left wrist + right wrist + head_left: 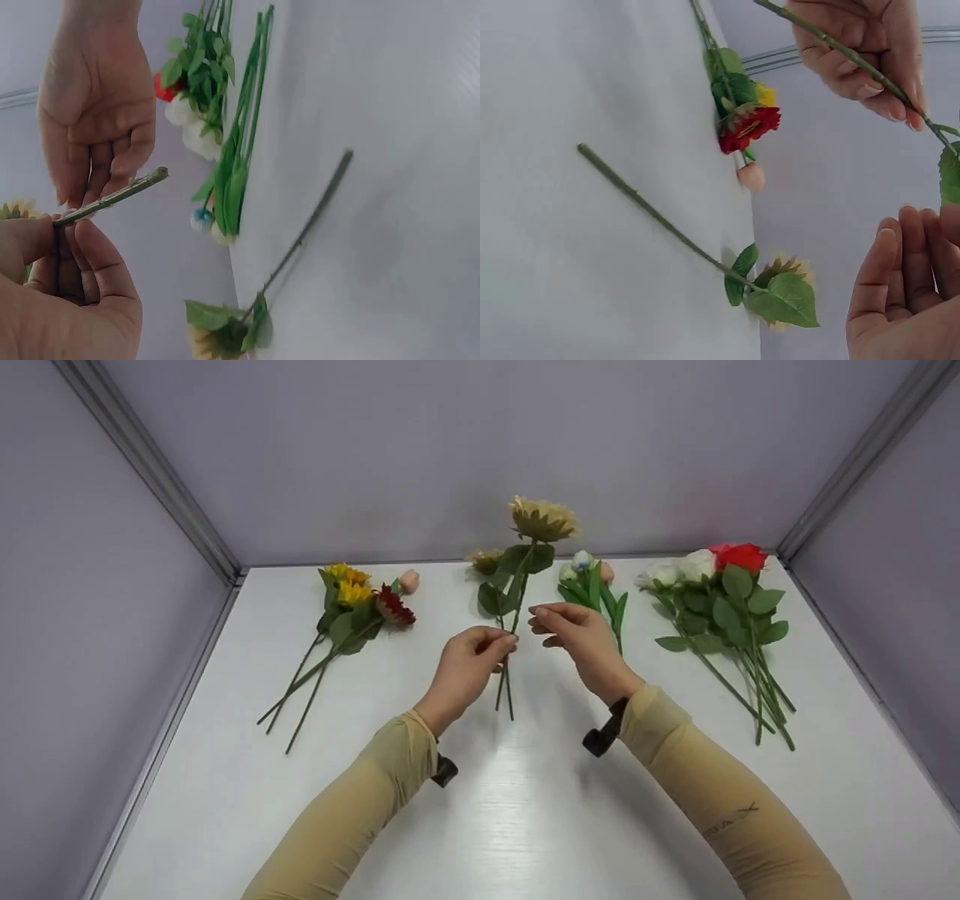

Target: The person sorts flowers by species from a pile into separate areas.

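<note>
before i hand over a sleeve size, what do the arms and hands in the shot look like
The left hand and right hand wear no gloves. The left sleeve and right sleeve are yellowish tan and close-fitting. Dark lettering marks the right sleeve, too blurred to read fully. A curved black piece shows at the left wrist, and a black band at the right.

Soft light, seemingly from above, is spreading evenly in the head view, leaving a pale glare on the near middle of the table [501, 817] and faint shadows beside the arms [720, 780]. A pinkish tint is showing on the back wall [480, 450] near the red rose [741, 557]. Both wrist views are looking dimmer and hazier; in the left one, the lying flower [214, 341] is blurring, while the held stem [112, 199] is appearing crisper.
</note>
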Tool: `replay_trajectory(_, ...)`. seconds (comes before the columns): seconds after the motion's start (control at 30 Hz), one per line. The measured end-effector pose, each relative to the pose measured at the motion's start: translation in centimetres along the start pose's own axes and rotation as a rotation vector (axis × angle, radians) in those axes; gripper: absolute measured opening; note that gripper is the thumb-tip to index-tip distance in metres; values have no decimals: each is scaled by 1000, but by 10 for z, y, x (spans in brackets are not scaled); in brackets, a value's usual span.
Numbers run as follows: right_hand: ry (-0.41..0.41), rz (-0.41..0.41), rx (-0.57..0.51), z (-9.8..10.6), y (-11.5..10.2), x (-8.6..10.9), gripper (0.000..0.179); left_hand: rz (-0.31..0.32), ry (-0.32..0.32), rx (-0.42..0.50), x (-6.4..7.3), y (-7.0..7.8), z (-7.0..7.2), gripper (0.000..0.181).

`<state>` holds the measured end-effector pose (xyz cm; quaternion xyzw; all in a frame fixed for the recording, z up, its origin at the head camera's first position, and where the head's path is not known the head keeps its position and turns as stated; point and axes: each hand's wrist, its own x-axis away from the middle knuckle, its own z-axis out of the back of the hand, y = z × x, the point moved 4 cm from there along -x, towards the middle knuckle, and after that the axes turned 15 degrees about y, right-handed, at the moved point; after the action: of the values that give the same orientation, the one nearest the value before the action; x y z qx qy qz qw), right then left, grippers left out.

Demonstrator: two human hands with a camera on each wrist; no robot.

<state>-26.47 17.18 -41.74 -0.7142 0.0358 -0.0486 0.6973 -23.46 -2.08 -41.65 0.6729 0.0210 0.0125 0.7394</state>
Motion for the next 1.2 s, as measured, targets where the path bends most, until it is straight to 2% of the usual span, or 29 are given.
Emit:
replay_trajectory(0.1,9,-23,-123,3,-7,3,29,9,-29,50,7,1,-13,24)
replay_trajectory(0.2,24,-32,-176,7,-11,6,21,22,-53,89,12,1,-23,22)
replay_trajectory(0.33,25,-24,-173,12,-12,10,18,46,-71,127,16,-1,-30,21)
replay_trajectory(0.57,17,-4,-155,14,-13,13,24,76,-73,143,17,-5,-34,21)
replay_trajectory(0.73,28,-8,-120,15,-12,14,21,107,-95,173,20,-11,-37,25)
replay_trajectory(1.0,77,-7,-114,20,-10,10,22,164,-181,162,40,-28,-43,21)
replay_trajectory(1.2,71,-23,-123,21,-3,10,26,167,-178,138,46,-38,-45,20)
